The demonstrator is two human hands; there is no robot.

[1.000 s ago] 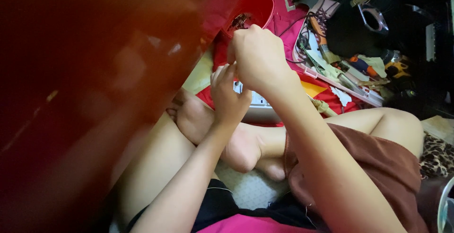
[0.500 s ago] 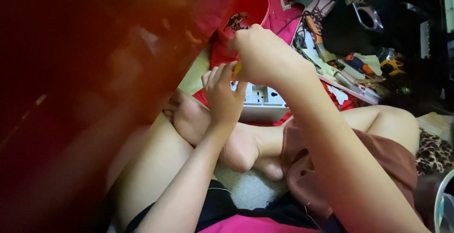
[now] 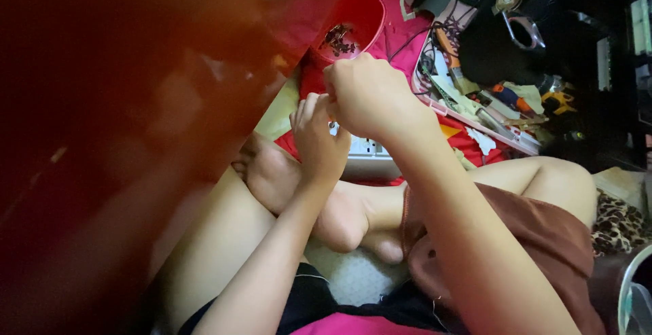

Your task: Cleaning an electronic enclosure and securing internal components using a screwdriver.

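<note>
Hands meeting above a white power strip
Left hand point(image 3: 319, 138) and right hand point(image 3: 370, 94) curl closed, fingertips touching; contents hidden, below the round red plastic bowl point(image 3: 353, 19), over the white rectangular power strip point(image 3: 367, 153).

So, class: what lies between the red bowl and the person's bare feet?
In the head view, both hands, left hand and right hand, meet over a white box-like thing, between the red bowl and the feet.

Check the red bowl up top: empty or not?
Not empty. The red bowl sits upright with a small heap of dark pieces on its bottom; most of the inside is bare.
</note>
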